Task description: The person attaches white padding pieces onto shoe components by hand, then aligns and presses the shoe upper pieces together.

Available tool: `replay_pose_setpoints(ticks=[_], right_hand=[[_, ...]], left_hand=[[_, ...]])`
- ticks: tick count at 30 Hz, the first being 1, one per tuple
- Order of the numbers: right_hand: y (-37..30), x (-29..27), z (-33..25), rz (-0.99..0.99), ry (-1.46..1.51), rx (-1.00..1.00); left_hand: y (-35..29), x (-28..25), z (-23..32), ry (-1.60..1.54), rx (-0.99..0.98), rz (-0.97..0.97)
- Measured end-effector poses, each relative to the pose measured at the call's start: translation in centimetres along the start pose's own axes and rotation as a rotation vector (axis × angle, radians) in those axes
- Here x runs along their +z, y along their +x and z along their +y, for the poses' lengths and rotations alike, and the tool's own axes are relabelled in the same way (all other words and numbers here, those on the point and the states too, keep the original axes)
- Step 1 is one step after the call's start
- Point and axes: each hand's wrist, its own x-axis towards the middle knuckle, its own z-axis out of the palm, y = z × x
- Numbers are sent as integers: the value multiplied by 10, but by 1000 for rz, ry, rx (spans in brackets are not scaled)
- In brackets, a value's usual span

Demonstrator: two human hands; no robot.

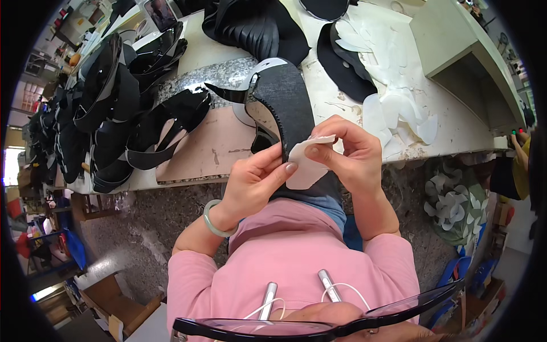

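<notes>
My left hand (249,183) is closed at the edge of a black sandal (288,100) with a long dark-grey sole face and a glossy strap on its left side. Its thumb presses on a white, paper-like sheet (305,171) lying against the sandal's near end. That sheet's upper edge is pinched between the thumb and fingers of my right hand (358,155), where it curls over. Whether the sheet is stuck to the sandal cannot be made out. The sandal's near end is partly hidden by the sheet and my fingers.
Glossy black sandals (165,128) crowd the table's left side. A pinkish board (205,142) lies beneath the work. Black sole-shaped pieces (345,68) and white scraps (399,117) lie to the right, near an open box (473,68). A bag of white scraps (456,199) sits below the table edge.
</notes>
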Motion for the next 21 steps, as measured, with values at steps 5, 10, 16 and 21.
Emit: replay_pose_setpoints(ticks=[5, 10, 16, 21], right_hand=[[6, 11, 5, 14, -1, -75], [10, 24, 18, 122, -52, -158], [4, 29, 11, 19, 293, 217], [2, 35, 15, -14, 245, 192]], left_hand=[[-10, -5, -7, 3, 12, -11], [-16, -3, -8, -101, 5, 61], [-25, -13, -28, -234, -2, 85], [-25, 2, -20, -309, -27, 200]])
